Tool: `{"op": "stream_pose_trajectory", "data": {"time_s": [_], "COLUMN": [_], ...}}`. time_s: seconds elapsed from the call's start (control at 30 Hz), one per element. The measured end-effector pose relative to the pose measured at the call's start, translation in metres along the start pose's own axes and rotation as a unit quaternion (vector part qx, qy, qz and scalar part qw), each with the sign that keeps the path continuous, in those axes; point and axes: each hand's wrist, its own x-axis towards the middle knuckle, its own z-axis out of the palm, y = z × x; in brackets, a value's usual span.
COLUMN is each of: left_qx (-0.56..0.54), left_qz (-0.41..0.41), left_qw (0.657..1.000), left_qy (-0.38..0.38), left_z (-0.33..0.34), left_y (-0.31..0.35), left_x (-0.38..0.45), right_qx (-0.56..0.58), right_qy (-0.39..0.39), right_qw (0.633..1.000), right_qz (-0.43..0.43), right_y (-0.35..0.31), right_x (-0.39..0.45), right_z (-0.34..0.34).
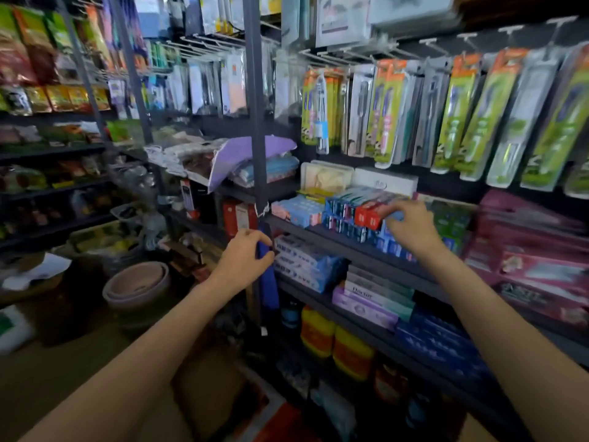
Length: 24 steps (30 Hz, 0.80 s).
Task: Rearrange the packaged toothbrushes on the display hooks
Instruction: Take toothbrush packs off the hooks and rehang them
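Note:
Packaged toothbrushes [385, 113] in green, orange and grey cards hang in a row from white display hooks [347, 54] at the upper right. Below them, my right hand [411, 224] rests with curled fingers on the stacked red and blue toothpaste boxes [366, 213] on a dark shelf; whether it grips one is unclear. My left hand [245, 256] grips a blue strip [267, 282] that hangs along the dark upright post [256, 122] of the rack. Neither hand touches a toothbrush pack.
More boxed toothpaste [306, 266] fills the lower shelves, with orange bottles [334, 339] beneath. Maroon packs [535, 250] lie at the right. A purple bag [242, 154] sits on the middle shelf. Stacked pinkish basins [137, 282] stand on the floor at left, beside snack shelves [47, 90].

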Motion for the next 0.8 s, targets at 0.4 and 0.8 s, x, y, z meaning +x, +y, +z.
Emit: {"op": "stream_pose_trajectory", "data": {"time_s": [0.4,0.8], "left_qx": [-0.162,-0.229], "left_qz": [0.114,0.202], "left_qw": [0.980,0.952], "left_qy": [0.013,-0.028], "left_z": [-0.022,-0.002], "left_y": [-0.093,-0.110], "left_x": [0.234,0.364], "right_qx": [0.067,0.000], "right_qy": [0.110,0.133], "right_qw": [0.989,0.986], "right_qz": [0.070,0.102], "right_y": [-0.071,-0.104], "right_x": [0.150,0.316], "right_z": [0.114,0.148]}}
